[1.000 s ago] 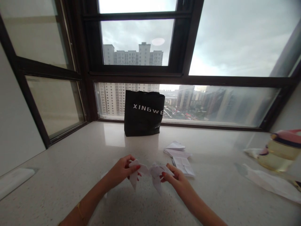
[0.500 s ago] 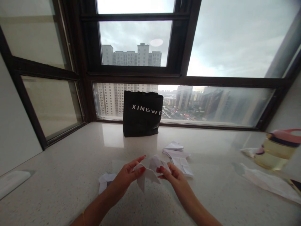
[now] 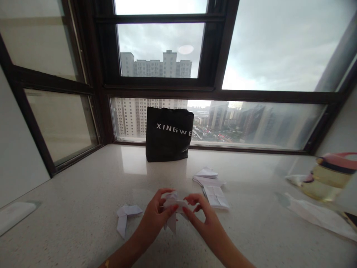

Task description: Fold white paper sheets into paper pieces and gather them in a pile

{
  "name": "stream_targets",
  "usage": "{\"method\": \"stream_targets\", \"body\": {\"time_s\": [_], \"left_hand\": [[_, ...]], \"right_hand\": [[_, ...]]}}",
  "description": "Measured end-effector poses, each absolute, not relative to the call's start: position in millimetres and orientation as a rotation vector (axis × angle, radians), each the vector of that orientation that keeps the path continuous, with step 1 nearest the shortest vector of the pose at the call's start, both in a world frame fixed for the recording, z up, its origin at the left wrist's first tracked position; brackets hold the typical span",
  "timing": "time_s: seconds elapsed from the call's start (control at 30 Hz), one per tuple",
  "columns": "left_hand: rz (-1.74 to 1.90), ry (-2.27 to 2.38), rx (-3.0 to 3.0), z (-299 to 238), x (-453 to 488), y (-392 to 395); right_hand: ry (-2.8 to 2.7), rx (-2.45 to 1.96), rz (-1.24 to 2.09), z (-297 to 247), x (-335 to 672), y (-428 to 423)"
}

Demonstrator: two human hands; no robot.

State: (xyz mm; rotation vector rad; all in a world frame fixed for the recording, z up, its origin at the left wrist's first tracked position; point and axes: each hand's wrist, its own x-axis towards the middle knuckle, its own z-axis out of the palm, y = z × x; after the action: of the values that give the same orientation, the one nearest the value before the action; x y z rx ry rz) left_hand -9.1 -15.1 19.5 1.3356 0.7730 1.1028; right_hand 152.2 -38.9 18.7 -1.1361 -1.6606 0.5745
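Note:
My left hand [image 3: 157,216] and my right hand [image 3: 202,217] meet above the pale stone counter [image 3: 83,193], both pinched on one small folded white paper piece [image 3: 173,208]. A point of the paper hangs down between my hands. Their fingers hide most of the fold. A second folded white paper piece [image 3: 126,215] lies flat on the counter just left of my left hand.
A black bag [image 3: 169,134] with white lettering stands at the window. Several folded white papers [image 3: 212,186] lie right of my hands. A yellowish jug with a pink lid [image 3: 327,175] and a white cloth [image 3: 318,216] sit at the far right.
My hands have come closer together, folding the spread paper piece into a tighter bundle. The second paper piece on the counter has come into view at the left.

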Motion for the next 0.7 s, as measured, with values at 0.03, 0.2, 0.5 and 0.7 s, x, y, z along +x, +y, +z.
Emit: {"method": "stream_targets", "body": {"time_s": [0.03, 0.2, 0.5, 0.7], "left_hand": [[1.084, 0.754, 1.318, 18.6, -7.1, -17.3], [1.0, 0.671, 1.139, 16.9, -1.1, -22.8], [0.996, 0.613, 1.073, 16.9, 0.9, -24.7], [1.013, 0.617, 1.083, 17.8, 1.9, -28.2]], "right_hand": [[-1.702, -1.151, 0.539, 18.6, 150.7, -39.5], [-1.748, -1.229, 0.459, 18.7, 148.2, -39.6], [-1.629, -1.245, 0.536, 19.4, 154.8, -34.8], [-1.645, -1.255, 0.522, 17.5, 152.0, -35.6]]}}
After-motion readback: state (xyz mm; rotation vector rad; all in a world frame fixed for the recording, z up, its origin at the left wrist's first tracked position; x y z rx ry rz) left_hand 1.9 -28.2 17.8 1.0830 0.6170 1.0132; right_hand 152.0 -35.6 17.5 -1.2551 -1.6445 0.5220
